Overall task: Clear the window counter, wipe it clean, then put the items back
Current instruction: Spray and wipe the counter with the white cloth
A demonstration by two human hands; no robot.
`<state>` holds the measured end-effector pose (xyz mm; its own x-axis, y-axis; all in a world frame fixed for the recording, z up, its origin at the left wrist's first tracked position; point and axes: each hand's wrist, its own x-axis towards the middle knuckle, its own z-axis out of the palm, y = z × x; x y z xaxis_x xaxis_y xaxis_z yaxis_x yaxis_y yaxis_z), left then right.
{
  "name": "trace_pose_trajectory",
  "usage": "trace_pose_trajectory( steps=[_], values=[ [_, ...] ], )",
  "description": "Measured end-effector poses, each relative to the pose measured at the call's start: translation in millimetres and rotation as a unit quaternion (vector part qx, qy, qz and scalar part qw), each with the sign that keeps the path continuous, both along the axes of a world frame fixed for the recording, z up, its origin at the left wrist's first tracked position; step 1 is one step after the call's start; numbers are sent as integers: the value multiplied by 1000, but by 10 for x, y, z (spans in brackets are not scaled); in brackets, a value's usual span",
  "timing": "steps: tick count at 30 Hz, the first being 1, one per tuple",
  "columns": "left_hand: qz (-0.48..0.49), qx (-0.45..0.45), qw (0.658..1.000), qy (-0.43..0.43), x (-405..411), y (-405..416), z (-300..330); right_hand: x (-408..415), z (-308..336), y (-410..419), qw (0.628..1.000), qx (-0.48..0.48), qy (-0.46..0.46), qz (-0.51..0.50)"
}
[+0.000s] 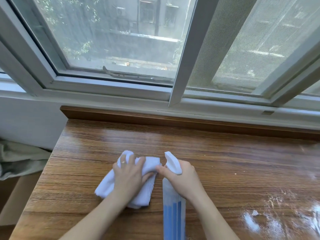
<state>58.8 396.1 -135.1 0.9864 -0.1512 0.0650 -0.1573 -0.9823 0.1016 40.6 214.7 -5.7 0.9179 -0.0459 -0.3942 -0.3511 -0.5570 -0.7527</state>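
A white cloth [107,183] lies bunched on the wooden window counter [225,163], left of centre. My left hand [129,172] rests on top of it, fingers spread and curled over the folds, gripping it. My right hand [181,177] grips the neck of a spray bottle [174,210] with blue liquid, its white trigger head pointing up and away. The thumb of that hand touches the cloth's right edge. The bottle stands upright just right of the cloth.
White powdery residue and crumbs [270,215] are scattered over the counter's right near part. A raised wooden lip [155,116] runs along the back below the white window frame [180,66]. Grey-green fabric [19,158] lies off the counter's left edge.
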Motion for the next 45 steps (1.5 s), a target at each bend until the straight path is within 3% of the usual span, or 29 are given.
trace_pose_trajectory(
  steps=[12, 36, 45],
  values=[
    [91, 20, 992, 90, 1288, -113, 178, -162, 42, -75, 999, -1, 29, 15],
    [82, 62, 991, 81, 126, 296, 217, -918, 141, -11, 997, -30, 70, 27],
    [64, 53, 993, 81, -236, 333, 233, -1220, 111, 154, 997, 9, 46, -54]
  ],
)
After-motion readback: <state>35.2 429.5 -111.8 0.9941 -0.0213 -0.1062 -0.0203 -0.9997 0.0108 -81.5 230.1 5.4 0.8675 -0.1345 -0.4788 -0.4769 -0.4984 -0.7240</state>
